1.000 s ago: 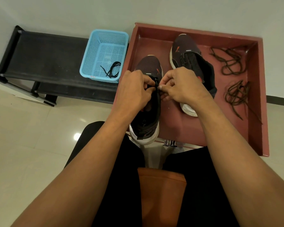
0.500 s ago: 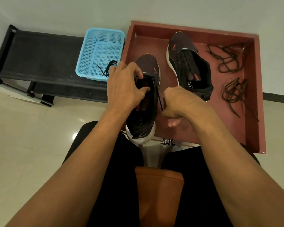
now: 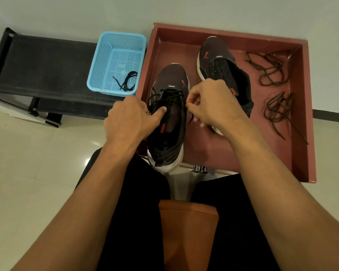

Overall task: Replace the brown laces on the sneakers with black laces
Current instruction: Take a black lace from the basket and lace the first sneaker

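A dark sneaker (image 3: 169,122) lies at the near left edge of the red tray (image 3: 299,114), heel toward me, with a black lace (image 3: 169,96) threaded across its upper eyelets. My left hand (image 3: 129,120) grips the sneaker's left side, thumb pressed on the tongue. My right hand (image 3: 209,102) pinches the black lace end at the sneaker's right eyelets. The second sneaker (image 3: 223,69) lies farther back in the tray, partly hidden by my right hand. Two brown laces (image 3: 268,69) (image 3: 278,110) lie bunched at the tray's right.
A light blue mesh basket (image 3: 106,61) holding another black lace (image 3: 126,82) stands on a black bench (image 3: 43,67) to the left of the tray. My legs and an orange seat (image 3: 188,231) fill the foreground. Pale floor tiles lie to the left.
My right hand has come back up from beside the sneaker to its right eyelets, pinching the lace. My left hand has slid down the sneaker's side, uncovering the laced upper eyelets.
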The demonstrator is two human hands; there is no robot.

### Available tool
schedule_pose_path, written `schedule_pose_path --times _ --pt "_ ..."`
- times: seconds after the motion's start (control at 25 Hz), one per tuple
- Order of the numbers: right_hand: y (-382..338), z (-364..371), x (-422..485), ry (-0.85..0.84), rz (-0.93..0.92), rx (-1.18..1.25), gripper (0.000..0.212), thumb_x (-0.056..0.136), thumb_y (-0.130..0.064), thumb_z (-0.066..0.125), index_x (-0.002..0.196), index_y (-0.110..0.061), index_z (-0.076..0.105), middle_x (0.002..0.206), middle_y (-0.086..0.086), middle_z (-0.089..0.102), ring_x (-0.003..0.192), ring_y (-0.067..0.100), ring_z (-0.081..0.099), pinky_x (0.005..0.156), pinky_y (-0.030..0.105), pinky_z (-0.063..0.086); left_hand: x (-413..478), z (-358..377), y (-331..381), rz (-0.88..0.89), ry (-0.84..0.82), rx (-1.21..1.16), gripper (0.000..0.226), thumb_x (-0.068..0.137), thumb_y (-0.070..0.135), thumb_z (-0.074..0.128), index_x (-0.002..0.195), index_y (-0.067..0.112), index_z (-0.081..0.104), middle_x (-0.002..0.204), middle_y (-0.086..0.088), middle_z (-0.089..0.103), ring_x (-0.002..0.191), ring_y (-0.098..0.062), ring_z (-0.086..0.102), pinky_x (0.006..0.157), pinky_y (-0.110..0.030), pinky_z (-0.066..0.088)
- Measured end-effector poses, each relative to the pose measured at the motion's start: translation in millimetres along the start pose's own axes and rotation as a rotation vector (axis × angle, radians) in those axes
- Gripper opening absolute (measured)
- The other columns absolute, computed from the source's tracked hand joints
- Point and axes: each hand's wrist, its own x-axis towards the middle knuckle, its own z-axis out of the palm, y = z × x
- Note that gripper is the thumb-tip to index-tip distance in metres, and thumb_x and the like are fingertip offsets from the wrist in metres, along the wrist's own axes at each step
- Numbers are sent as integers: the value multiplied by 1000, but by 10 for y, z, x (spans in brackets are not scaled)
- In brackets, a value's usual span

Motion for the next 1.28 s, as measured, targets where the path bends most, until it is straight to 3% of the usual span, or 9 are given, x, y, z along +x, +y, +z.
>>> schedule_pose_path --times 0.08,0.2,0.44,0.6,0.76,0.84,1.0,1.16,1.28 --pt "-1 -12 -13 -141 58 -123 16 95 -8 66 83 -17 73 57 -1 72 41 5 66 47 19 49 8 0 -6 -18 -32 -14 60 79 74 69 61 17 63 69 -2 61 80 -29 60 68 -37 43" --pt "-52 40 -57 -350 135 -202 12 93 0 65 89 -11 69 71 7 75 48 14 72 56 29 62 41 -1 4 -39 -93 -76 62 79 74 71 56 17 60 62 0 58 75 -27 61 68 -35 42" --pt "32 65 62 -5 40 -107 11 96 -22 73 106 -19 73 74 2 74 42 10 68 62 32 64 68 23 -8 12 -84 -84 62 81 70 71 54 17 50 59 3 55 74 -24 63 67 -35 43" --pt "-8 30 38 39 -24 -20 8 97 -21 72 90 -23 74 61 -2 72 38 5 64 48 17 49 61 22 22 53 -42 -76 57 86 60 71 57 16 48 56 6 52 66 -13 56 63 -31 39" --pt "-41 3 -15 -218 86 -148 15 95 -3 65 87 -14 71 54 -1 71 42 8 68 44 18 49 67 20 14 46 -53 -80 55 91 58 66 58 17 51 60 4 52 73 -24 58 68 -34 39" --pt "-67 12 -41 -356 101 -225 11 95 -1 66 91 -11 67 55 -1 72 47 12 71 53 25 59 72 29 12 38 -70 -84 54 93 58 63 61 16 53 61 3 53 75 -26 58 69 -35 39" --pt "-98 35 -31 -411 107 -275 11 92 -4 73 90 -10 65 73 6 77 56 18 76 71 36 67 83 37 21 39 -79 -97 52 95 56 61 63 16 55 63 3 54 75 -28 58 70 -36 39" --pt "-117 -20 -81 -465 125 -178 8 96 -7 68 90 -10 64 56 1 73 50 14 73 54 24 59 84 45 34 39 -72 -96 51 95 56 61 65 15 55 63 2 55 74 -26 59 69 -36 39" --pt "-117 -114 -120 -431 109 -75 10 100 -17 66 97 -8 68 62 2 75 50 10 72 49 18 52 97 46 47 54 -66 -104 54 94 58 63 63 15 50 62 3 53 72 -24 58 66 -33 39"
